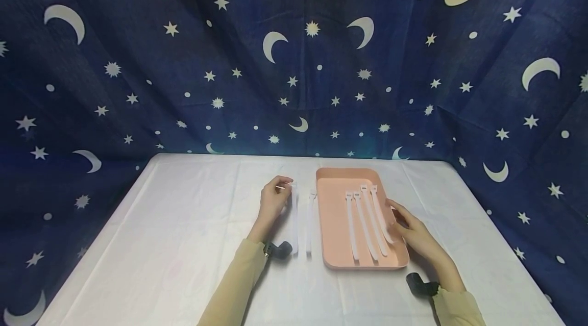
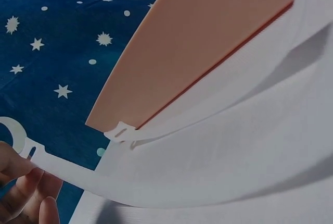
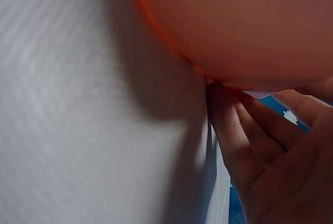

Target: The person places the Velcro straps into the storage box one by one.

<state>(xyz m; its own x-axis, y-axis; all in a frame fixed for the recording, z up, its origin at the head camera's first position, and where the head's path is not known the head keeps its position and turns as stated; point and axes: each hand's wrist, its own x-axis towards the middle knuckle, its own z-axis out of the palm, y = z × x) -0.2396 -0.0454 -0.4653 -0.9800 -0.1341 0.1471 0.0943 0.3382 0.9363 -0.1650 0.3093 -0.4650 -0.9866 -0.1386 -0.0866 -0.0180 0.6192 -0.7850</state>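
On a white-covered table (image 1: 184, 224) lies a pink tray (image 1: 333, 224) holding several white straps (image 1: 367, 224) side by side. Two more white straps lie on the cloth just left of the tray. My left hand (image 1: 285, 185) pinches the far, slotted end of the left strap (image 1: 294, 219); in the left wrist view that strap (image 2: 130, 187) curves up off the cloth from my fingers (image 2: 23, 179). The second strap (image 1: 310, 224) lies flat against the tray's side (image 2: 208, 41). My right hand (image 1: 397, 214) rests with straight fingers (image 3: 229, 130) against the tray's right wall (image 3: 234, 26).
A dark blue cloth with moons and stars (image 1: 294, 60) hangs behind and on both sides of the table. Black wrist mounts (image 1: 280, 249) sit on both forearms. White cloth stretches left of my left hand and in front of the tray.
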